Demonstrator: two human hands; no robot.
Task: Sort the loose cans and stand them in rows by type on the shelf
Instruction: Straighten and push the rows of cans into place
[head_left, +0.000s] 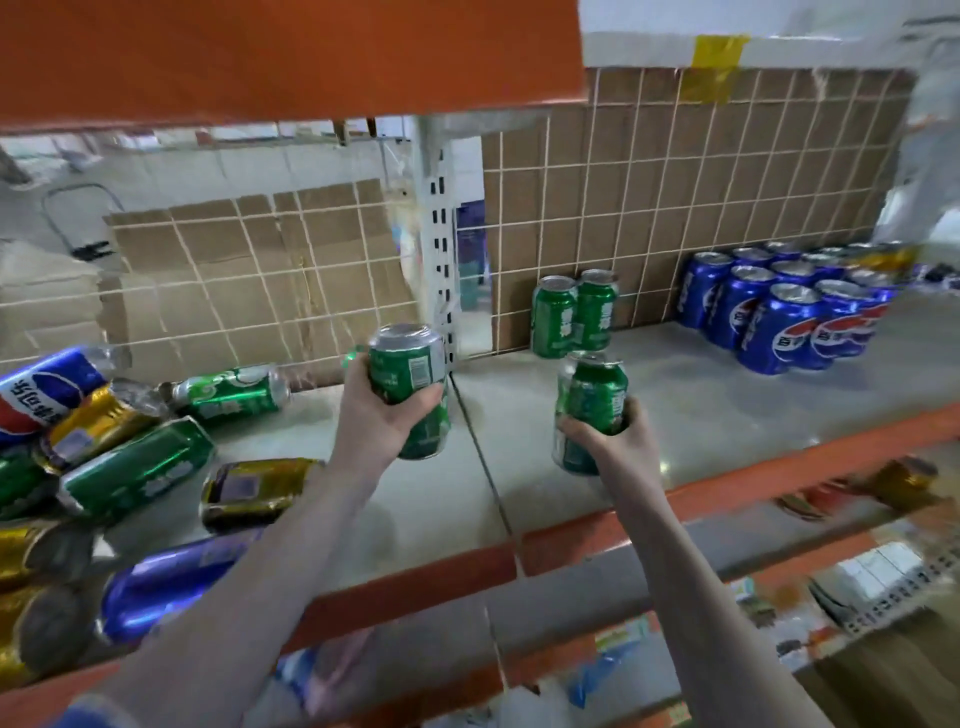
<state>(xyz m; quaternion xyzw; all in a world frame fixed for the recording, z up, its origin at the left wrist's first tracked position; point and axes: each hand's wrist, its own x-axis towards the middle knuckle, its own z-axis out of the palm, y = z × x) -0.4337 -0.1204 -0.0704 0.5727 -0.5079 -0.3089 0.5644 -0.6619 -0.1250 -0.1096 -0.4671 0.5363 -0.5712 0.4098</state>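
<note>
My left hand (382, 410) grips an upright green can (413, 382) above the middle of the grey shelf (701, 395). My right hand (610, 441) holds another green can (592, 400), tilted slightly, a little to the right. Two green cans (574, 314) stand side by side against the back grid. Further right, several blue cans (779, 306) stand in rows. On the left lies a loose pile of cans (124, 467): green, gold and blue ones on their sides.
An orange shelf beam (291, 57) hangs overhead. A white slotted upright post (439, 234) splits the back wall. Cardboard behind a wire grid (701, 197) closes the back. The orange front edge (779, 467) borders the shelf; a lower shelf holds small boxes (872, 577).
</note>
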